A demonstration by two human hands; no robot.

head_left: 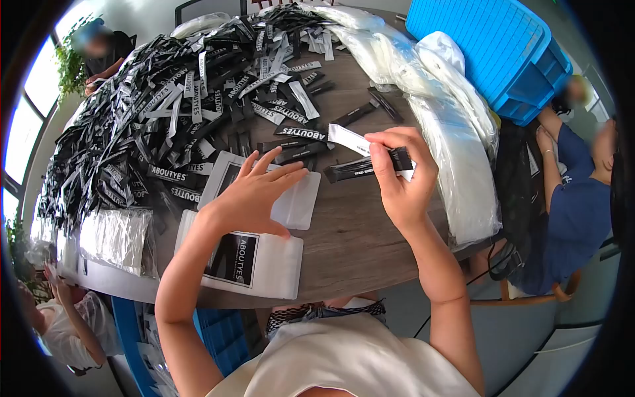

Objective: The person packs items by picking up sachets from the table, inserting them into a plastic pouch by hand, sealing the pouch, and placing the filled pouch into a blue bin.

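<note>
Nearest you, a frosted pouch [280,266] w/ a rect. blk ABOUTYES label [239,259] lies flat on the wood-grain desk [350,228], a 2nd pouch [299,205] just past it; both look unfilled. Your L hand [246,200] is spread wide over them, gripping nothing; can't tell re: contact. Your R hand [408,182] pinches a few slim blk & wht stick sachets [357,170]. Beyond, most sachets lie loose in a big glossy heap [142,109]; crinkly clear plastic bags [463,178] at R, ribbed blue crate [479,49] behind.
</note>
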